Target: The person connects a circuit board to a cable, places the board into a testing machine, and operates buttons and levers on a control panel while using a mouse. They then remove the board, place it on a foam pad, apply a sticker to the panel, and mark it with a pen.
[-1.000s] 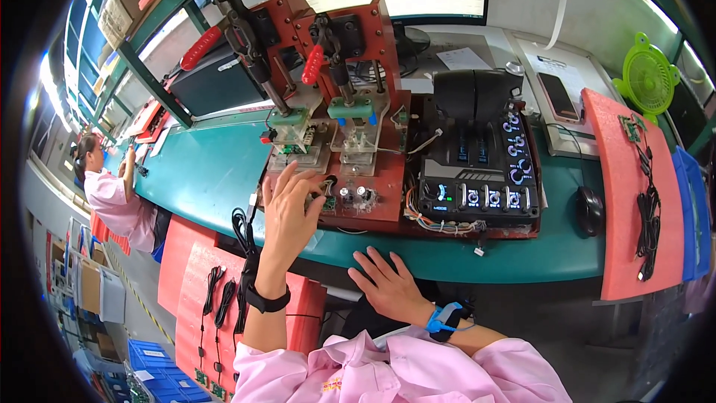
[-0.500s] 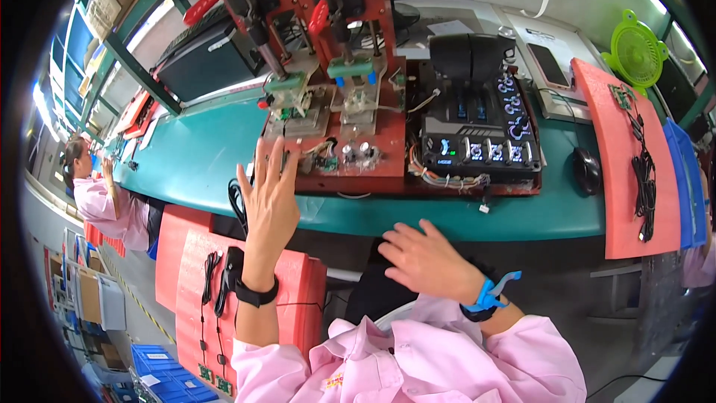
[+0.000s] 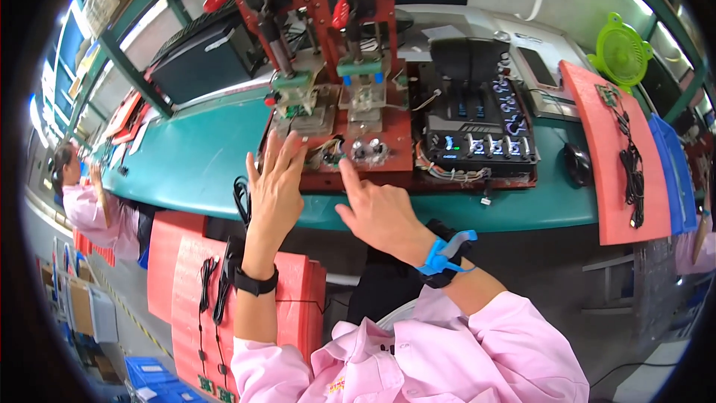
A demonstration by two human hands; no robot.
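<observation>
A red test fixture with two clamp presses stands on the teal bench. My left hand is open with fingers spread, its fingertips at the fixture's front left corner. My right hand has its index finger stretched to the round silver buttons on the fixture's front; the other fingers are curled. It holds nothing. A blue wrist strap is on my right wrist and a black band on my left. Both sleeves are pink.
A black control box with lit displays sits right of the fixture. Red trays with black cables lie at right and below left. A green fan stands far right. Another person in pink works at far left.
My right hand rose from below the bench edge to the fixture's front with its index finger out. My left hand moved back up to the fixture's corner.
</observation>
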